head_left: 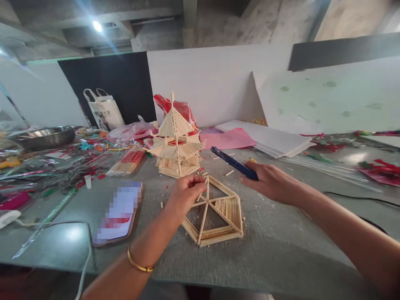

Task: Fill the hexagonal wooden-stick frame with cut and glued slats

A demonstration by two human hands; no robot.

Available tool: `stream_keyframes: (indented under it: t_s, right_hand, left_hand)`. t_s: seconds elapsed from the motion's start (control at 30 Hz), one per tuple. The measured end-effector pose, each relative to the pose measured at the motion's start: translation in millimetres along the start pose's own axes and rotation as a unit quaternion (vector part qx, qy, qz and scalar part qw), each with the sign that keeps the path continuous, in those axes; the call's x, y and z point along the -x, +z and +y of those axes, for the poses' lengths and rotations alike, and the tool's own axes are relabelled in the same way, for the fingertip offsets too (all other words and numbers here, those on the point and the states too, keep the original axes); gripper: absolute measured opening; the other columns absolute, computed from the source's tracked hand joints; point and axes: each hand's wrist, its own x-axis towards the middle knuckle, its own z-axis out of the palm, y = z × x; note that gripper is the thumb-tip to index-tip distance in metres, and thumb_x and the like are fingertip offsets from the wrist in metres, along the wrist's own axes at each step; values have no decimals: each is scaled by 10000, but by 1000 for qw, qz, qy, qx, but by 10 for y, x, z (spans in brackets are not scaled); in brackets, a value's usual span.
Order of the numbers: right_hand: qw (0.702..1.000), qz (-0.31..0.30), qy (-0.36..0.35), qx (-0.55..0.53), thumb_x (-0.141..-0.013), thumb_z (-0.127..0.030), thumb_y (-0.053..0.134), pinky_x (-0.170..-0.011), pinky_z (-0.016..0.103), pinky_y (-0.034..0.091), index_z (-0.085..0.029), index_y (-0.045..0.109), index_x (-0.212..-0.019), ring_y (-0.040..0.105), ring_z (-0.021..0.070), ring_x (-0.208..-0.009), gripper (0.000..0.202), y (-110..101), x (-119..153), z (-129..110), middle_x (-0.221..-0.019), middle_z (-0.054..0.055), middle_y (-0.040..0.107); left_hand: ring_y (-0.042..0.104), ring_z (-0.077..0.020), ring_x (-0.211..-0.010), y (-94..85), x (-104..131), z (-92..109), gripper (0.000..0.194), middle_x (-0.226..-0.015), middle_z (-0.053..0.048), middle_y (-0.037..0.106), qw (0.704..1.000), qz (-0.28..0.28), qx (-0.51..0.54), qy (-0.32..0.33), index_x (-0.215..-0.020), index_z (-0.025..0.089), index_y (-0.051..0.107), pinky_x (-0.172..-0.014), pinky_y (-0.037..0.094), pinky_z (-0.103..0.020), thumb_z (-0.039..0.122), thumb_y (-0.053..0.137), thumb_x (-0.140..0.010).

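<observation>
The frame [207,202] lies flat on the near middle of the table [275,250]. Over its far left side, the left hand [186,193] seems to pinch a short stick [200,196]. The right hand [269,180] grips a blue tool [234,163]. The frame looks light and stiff, but might snap; its thick rim seems safest to hold.

this looks like a craft workshop, since under a raw concrete ceiling [231,21] a broad work table [281,258] holds a stick frame [229,210], a stick pagoda [175,125], a pack of sticks [128,161], pink paper [236,138], stacked white boards [268,136] and a litter of plastic wrappers [133,132] and colourful scraps [85,146].
</observation>
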Motion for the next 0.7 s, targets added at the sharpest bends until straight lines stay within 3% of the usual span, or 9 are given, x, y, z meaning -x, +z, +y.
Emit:
stream_keyframes:
  t_s: [0.17, 0.4, 0.5, 0.7]
  right_hand:
    - [997, 58, -16, 41, -831, -441, 392, -566, 262, 340, -162, 506, -890, 530, 164, -603, 307, 150, 86, -7, -679, 31, 559]
    - [995, 77, -45, 53, -824, -359, 431, -688, 304, 384, -125, 494, -988, 552, 205, -772, 293, 206, 172, -47, -835, 86, 568]
    - [994, 79, -58, 48, -813, -344, 455, -713, 307, 384, -118, 499, -970, 542, 205, -794, 279, 217, 187, -71, -846, 95, 558]
    - [994, 85, -66, 30, -809, -322, 468, -705, 296, 376, -128, 499, -929, 531, 189, -770, 230, 240, 234, -115, -830, 83, 550]
  left_hand:
    - [513, -91, -568, -33, 23, 4, 134, -665, 4, 604, 978, 68, -150, 127, -786, 146, 617, -547, 399, -211, 232, 551, -707]
    - [592, -138, -668, -57, 84, -26, 112, -753, -19, 648, 892, 144, -329, 273, -818, 178, 593, -654, 460, -255, 236, 512, -765]
    - [596, -137, -654, -65, 83, -49, 110, -747, -17, 648, 870, 156, -355, 305, -828, 180, 586, -654, 466, -251, 241, 510, -777]
    - [598, -136, -643, -43, 81, -61, 109, -735, -13, 649, 851, 157, -374, 333, -836, 185, 585, -626, 463, -238, 252, 513, -789]
